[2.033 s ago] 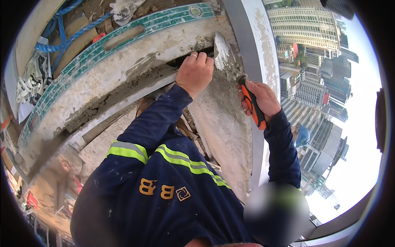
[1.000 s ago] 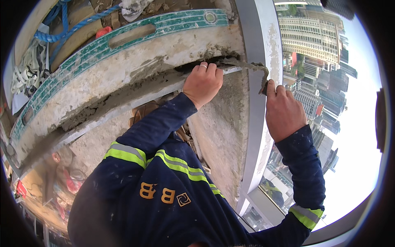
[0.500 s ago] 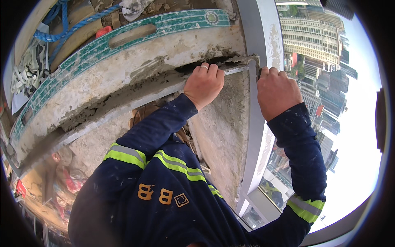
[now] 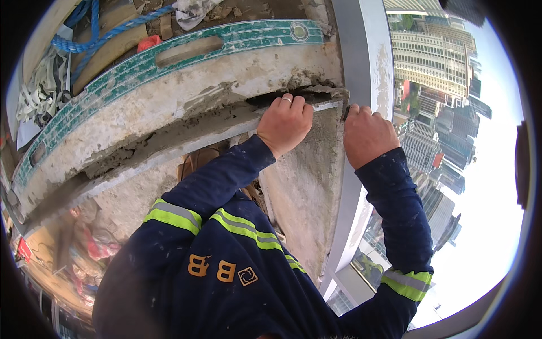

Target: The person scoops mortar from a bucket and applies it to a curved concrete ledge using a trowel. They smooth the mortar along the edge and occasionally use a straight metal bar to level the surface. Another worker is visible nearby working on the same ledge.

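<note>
My left hand, a ring on one finger, is closed with its fingers hooked over a long pale metal straightedge. The bar runs along the near edge of a concrete ledge, beside a strip of wet grey mortar. Just past the bar's right end, my right hand is closed near the ledge corner. A dark, thin edge shows at its fingertips; the rest of what it grips is hidden. Between the hands, ragged mortar borders a dark gap. A green spirit level lies along the ledge's far side.
A grey metal frame post stands at the right, with a steep drop to city buildings beyond. Blue rope, a pale rag and debris lie behind the level. Plastic bags sit at the lower left.
My right hand has moved left and slightly toward me, closer to the bar's end. My left hand keeps its place on the straightedge. The whole view has shifted a little.
</note>
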Tool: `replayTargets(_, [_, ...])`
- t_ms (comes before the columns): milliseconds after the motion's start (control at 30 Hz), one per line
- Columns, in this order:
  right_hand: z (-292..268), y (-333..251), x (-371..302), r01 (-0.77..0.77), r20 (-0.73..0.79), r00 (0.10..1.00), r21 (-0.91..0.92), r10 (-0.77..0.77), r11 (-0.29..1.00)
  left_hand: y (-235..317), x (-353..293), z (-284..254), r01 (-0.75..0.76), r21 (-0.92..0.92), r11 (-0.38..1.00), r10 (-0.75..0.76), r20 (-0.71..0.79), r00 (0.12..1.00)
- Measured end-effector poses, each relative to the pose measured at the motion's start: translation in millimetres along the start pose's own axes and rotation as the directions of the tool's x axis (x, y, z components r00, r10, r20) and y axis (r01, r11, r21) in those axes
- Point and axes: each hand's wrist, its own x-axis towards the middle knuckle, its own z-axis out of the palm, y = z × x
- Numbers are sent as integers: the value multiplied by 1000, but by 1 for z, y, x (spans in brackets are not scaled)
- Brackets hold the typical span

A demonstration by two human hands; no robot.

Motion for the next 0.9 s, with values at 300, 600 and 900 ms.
replayTargets(300, [9, -14, 7, -74, -45, 996, -15, 73, 997, 0, 0, 1, 32, -25, 999, -33, -16, 999])
replayTargets(600, [-11, -9, -11, -68, -17, 997, 63, 70, 996, -4, 2, -2, 55, -12, 998, -56, -40, 998])
replayTargets(900, [-11, -9, 0, -58, 71, 996, 164, 47, 985, -4, -2, -1, 52, -18, 998, -54, -119, 991])
